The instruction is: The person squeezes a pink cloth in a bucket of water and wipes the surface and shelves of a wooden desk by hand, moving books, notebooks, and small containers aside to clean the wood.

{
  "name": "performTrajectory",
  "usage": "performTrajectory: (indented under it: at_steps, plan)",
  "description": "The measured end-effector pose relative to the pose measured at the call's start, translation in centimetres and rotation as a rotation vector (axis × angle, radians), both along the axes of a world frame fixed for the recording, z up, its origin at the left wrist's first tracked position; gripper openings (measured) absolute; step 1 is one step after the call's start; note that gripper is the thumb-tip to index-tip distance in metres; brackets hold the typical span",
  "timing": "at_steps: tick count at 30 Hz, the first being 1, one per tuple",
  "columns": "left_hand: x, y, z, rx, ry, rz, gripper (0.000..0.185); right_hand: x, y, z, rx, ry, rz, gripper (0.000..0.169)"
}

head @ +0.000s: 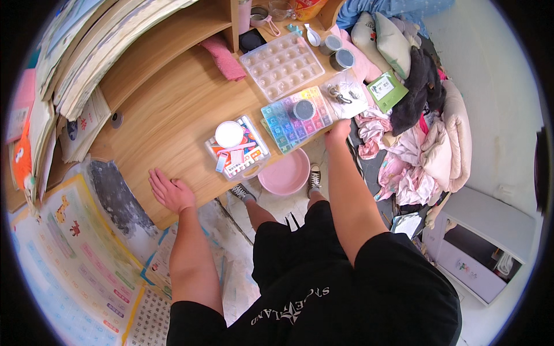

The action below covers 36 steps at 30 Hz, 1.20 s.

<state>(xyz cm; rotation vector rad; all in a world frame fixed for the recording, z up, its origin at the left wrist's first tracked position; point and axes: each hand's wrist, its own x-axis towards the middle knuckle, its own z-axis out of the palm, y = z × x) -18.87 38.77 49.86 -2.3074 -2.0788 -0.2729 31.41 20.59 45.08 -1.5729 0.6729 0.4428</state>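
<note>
My left hand (pixel 172 191) lies palm down on the wooden desk (pixel 169 116), near its front left edge, with the thumb apart and nothing held. At the right end of the front edge is my right hand (pixel 338 130), its fingers largely hidden. Close beside it are a clear bag with small metal pieces (pixel 344 93) and a compartment case of coloured beads (pixel 281 123). A dark-topped jar (pixel 304 110) stands on the case. Between my hands sits a handled clear case (pixel 249 166), with a white round lid (pixel 229 134) and small tools on top.
A clear egg tray (pixel 281 65), a pink towel (pixel 225 58) and two more jars (pixel 343 59) are farther back. Books (pixel 117 39) fill the left shelf. Below the desk edge is a pink basin (pixel 285 173). Clothes and bedding (pixel 433 151) are piled on the right.
</note>
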Motion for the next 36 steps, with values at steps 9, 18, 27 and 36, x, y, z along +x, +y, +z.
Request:
performTrajectory:
  at_steps: [9, 18, 27, 36]
  plan:
    - [-1.2, -0.1, -0.2, 0.008, 0.056, 0.013, 0.068, -1.2, 0.6, 0.7, 0.388, -0.047, -0.020, 0.086]
    - [-1.0, 0.0, 0.4, -0.004, 0.015, 0.007, 0.070, 2.4, 2.3, 1.0, -0.113, 0.046, -0.151, 0.090]
    - [-0.2, 0.0, 0.5, -0.029, 0.011, 0.016, 0.071, 5.4, 1.1, -0.4, -0.182, -0.095, -0.133, 0.103]
    - [-0.1, 0.1, 0.5, -0.013, -0.002, -0.003, 0.068, 6.6, 2.2, 0.2, -0.380, -0.087, -0.196, 0.101]
